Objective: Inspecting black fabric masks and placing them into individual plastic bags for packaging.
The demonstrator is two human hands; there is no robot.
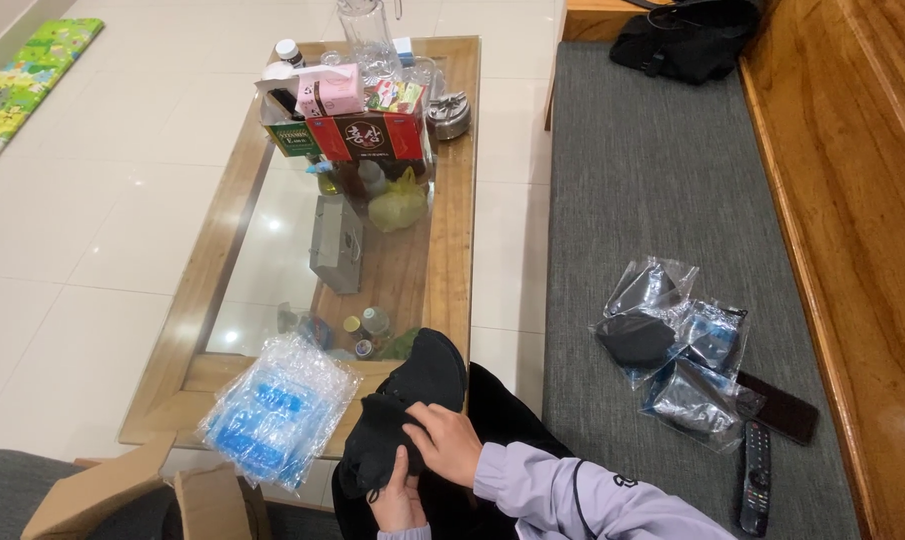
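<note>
Both hands [428, 465] grip the black shoe [403, 410] — toe pointing up-right, toward the table [453, 250].

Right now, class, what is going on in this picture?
A seated person holds a black shoe over their lap with both hands: the right hand grips it on top, the left hand from below. A pack of blue items in clear wrap lies on the glass-topped table. Bagged black items and a remote control lie on the grey bench cushion.
</note>
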